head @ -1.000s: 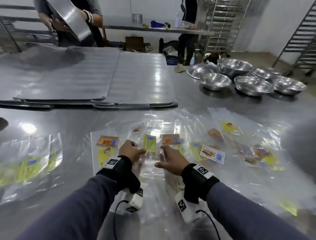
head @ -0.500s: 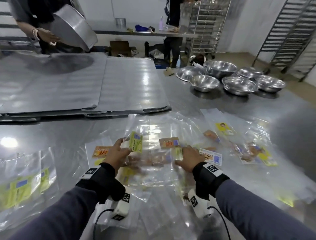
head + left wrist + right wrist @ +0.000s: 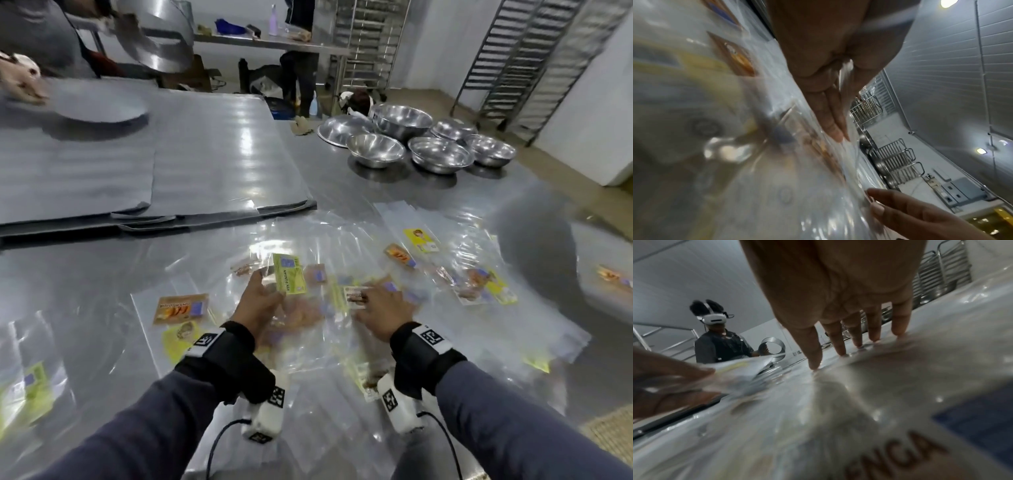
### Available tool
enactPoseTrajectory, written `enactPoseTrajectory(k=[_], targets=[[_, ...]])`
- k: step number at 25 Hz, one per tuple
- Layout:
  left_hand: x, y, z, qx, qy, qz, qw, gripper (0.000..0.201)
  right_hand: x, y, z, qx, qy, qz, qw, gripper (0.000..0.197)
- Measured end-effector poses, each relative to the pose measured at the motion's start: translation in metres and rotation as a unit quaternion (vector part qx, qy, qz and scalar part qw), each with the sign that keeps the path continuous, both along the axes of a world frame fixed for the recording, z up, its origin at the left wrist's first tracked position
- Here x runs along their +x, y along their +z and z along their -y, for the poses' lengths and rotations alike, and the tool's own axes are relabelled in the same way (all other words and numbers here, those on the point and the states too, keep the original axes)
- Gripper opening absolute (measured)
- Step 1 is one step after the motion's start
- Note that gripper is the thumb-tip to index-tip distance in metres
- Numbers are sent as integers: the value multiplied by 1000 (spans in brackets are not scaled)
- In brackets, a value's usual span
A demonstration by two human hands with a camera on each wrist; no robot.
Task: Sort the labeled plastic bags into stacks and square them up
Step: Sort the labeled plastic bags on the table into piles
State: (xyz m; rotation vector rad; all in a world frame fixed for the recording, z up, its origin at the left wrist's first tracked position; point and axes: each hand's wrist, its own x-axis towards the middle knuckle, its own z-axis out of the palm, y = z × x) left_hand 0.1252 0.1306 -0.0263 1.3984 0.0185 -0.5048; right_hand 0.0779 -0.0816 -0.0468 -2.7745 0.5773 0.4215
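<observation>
**Left hand lifts a green-labelled bag, right hand flat on the pile**

I see my left hand [image 3: 257, 301] in the middle of the head view, pinching a clear bag with a green label [image 3: 289, 278]; the label stands tilted up off the pile. From the left wrist camera the thumb and fingers [image 3: 835, 125] close on the plastic film between them. My right hand [image 3: 383, 306] lies just to the right of it, fingers spread and straight, and the right wrist view shows the fingertips [image 3: 815, 361] pressing down on the loose bags [image 3: 455, 274] spread across the centre and right of the steel table [image 3: 68, 274].

To the left of my left hand lies a flat bag with an orange label [image 3: 181, 308] on top of a yellow-labelled one. A separate stack of green-labelled bags [image 3: 27, 387] sits at the lower left edge of the frame, well apart from the pile.

In the upper right stand several steel bowls [image 3: 400, 121]. Large grey sheets [image 3: 205, 154] cover the upper left of the table. A second person [image 3: 723, 344] wearing a headset, at the far left, holds a metal ring [image 3: 772, 348].
</observation>
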Motion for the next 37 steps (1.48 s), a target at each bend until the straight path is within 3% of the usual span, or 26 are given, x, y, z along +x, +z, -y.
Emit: enactPoseTrajectory(k=[2, 4, 7, 8, 10, 12, 15, 18, 20, 23, 25, 29, 33, 34, 36, 37], targets=[[6, 6, -3, -51, 0, 6, 999, 42, 0, -1, -14, 8, 71, 18, 997, 47], [12, 15, -5, -66, -16, 24, 997, 42, -3, 2, -34, 111, 98, 56, 987, 49], [14, 18, -2, -55, -35, 13, 998, 42, -7, 12, -41, 300, -12, 125, 946, 50], [13, 15, -1, -55, -34, 1, 998, 42, -7, 12, -32, 301, -47, 146, 941, 47], [7, 7, 4, -66, -38, -17, 997, 42, -5, 11, -4, 190, -84, 159, 965, 39], [-2, -5, 12, -58, -48, -35, 997, 43, -4, 7, 24, 35, -73, 83, 993, 39], [-3, -24, 11, 4, -7, -74, 997, 49, -4, 0, 31, -41, 14, -20, 999, 46], [12, -22, 0, 60, 81, -51, 994, 52, -3, 3, 11, -4, 102, 0, 995, 42], [20, -6, -6, 55, 114, -16, 992, 47, -1, 7, -5, 59, 113, 23, 992, 41], [19, 15, 5, 7, 69, 23, 997, 46, -4, 12, -15, 241, 105, 54, 963, 53], [10, 14, 22, 14, 30, 24, 999, 44, -5, 15, -4, 290, 69, 90, 950, 49], [0, -15, 38, 96, 18, -19, 995, 48, 1, 15, 35, 200, -58, 125, 970, 49], [1, -31, 33, 117, 41, -67, 990, 47, 21, 11, 36, 286, -116, 85, 948, 52], [3, -33, 33, 125, 37, -60, 990, 47, 28, 8, 32, 310, -121, 75, 940, 45], [3, -33, 33, 137, 36, -53, 988, 48, 37, 6, 22, 356, -139, 57, 922, 11], [2, -34, 32, 139, 30, -57, 988, 49, 41, 4, 20, 372, -143, 52, 915, 20]])
